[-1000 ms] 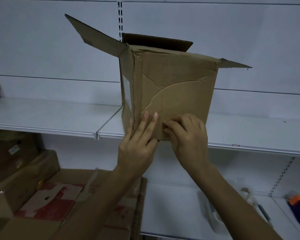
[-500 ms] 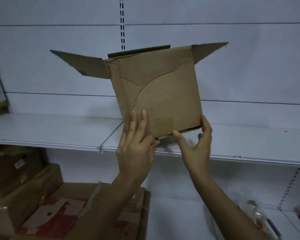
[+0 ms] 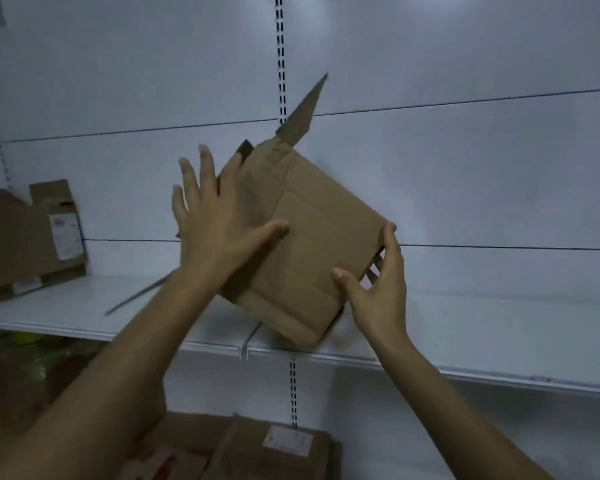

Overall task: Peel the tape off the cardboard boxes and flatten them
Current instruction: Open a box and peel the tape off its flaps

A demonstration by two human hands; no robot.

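The cardboard box (image 3: 312,244) sits tipped on one corner at the front lip of the white shelf (image 3: 465,341), closed base facing out. The left hand (image 3: 215,230) lies spread flat against its 9 o'clock side; the right hand (image 3: 378,289) clasps the 3 o'clock corner, thumb in front. Best to steady it so and find a tape end (the seam strip is faint). More boxes (image 3: 25,237) stand at 9 o'clock, flattened cardboard (image 3: 257,448) at 6.

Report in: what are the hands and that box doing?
Left hand open, flat against the cardboard box. Right hand grips its right edge. Box tilted on a corner on the shelf. Nothing between hands and box.
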